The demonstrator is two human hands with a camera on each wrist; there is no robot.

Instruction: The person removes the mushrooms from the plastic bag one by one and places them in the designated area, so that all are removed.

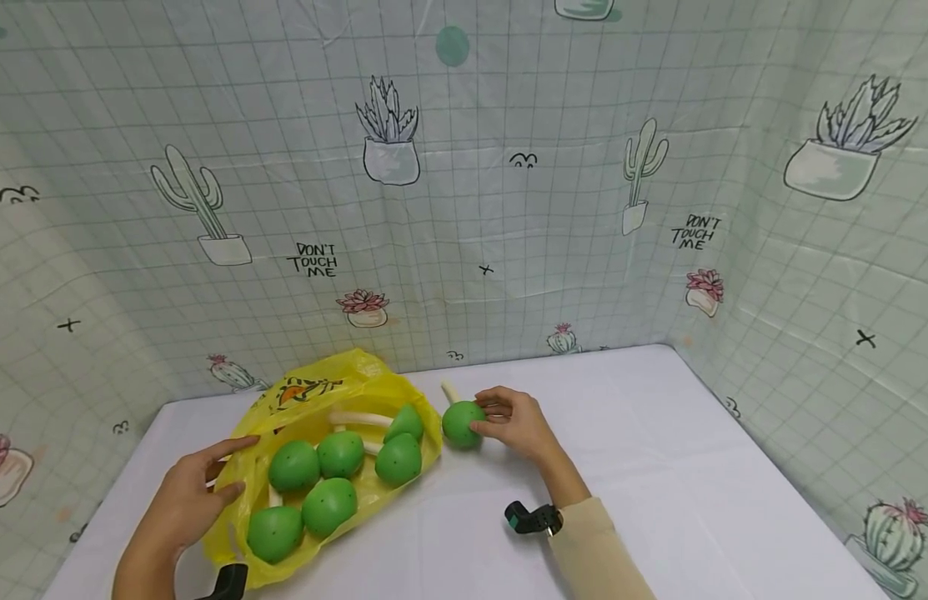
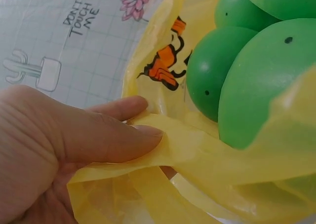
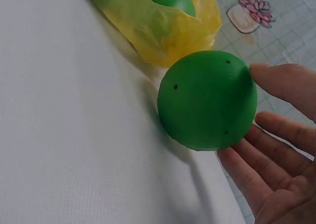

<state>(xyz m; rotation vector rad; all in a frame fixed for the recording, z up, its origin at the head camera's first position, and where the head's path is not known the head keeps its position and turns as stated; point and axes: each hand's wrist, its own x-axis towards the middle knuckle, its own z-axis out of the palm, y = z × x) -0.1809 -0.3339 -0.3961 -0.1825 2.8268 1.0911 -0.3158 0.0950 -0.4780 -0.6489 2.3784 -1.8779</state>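
White cloth covers the worktop (image 1: 659, 467), which is enclosed on three sides by a pale green gridded sheet (image 1: 509, 208) printed with cacti and "DON'T TOUCH ME". At lower left of the frame a yellow plastic bag (image 1: 343, 379) lies open, filled with green maraca-like toys (image 1: 340, 453). Its edge is pinched by the left hand (image 1: 182, 504). One green toy (image 1: 462, 423), just beside the bag's right edge at frame centre, is cupped by the right hand (image 1: 518, 423), whose fingers are curved round it.
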